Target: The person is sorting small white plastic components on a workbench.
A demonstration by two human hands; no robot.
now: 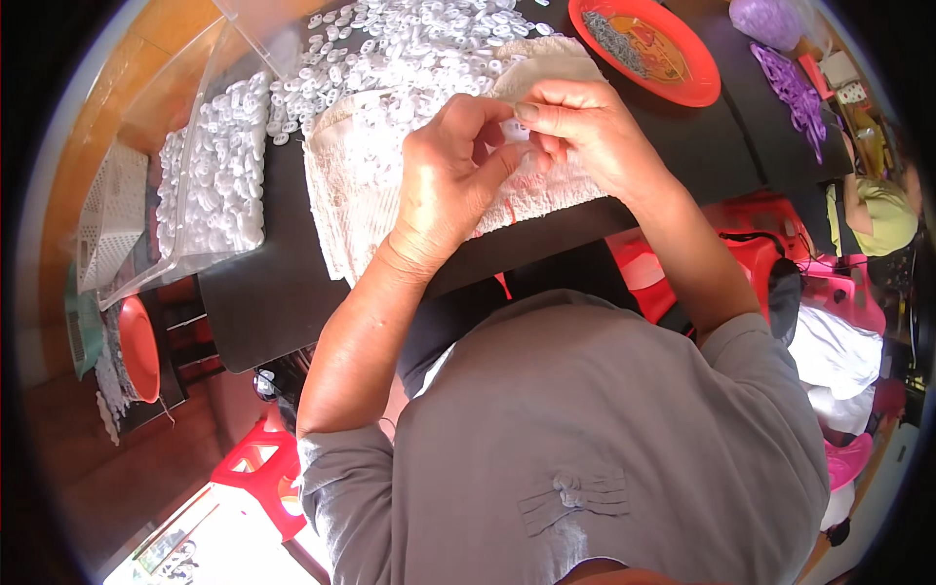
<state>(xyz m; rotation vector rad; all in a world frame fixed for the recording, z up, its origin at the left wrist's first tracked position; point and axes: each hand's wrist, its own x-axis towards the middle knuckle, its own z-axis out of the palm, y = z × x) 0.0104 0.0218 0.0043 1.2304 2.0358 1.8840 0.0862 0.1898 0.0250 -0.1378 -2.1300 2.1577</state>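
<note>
Both of my hands meet above a pale, rough cloth (pixel 336 210) at the table's edge. A small white oval plastic piece (pixel 517 129) with holes shows between them. The thumb and forefinger of my left hand (pixel 450 171) close around this piece. My right hand (pixel 585 132) is pinched right beside it, thumb against forefinger; whatever its fingertips hold is too small to make out. Just beyond the hands, a large heap of similar white plastic pieces (pixel 409 44) spreads over the dark table and onto the cloth.
A clear plastic bin (pixel 180 268) filled with white pieces (pixel 219 175) stands left. At the far right lies a red oval tray (pixel 697 88) with small grey metal parts (pixel 614 44). Purple strips (pixel 795 97) lie beyond it. Red stools (pixel 258 468) and another person (pixel 882 214) are nearby.
</note>
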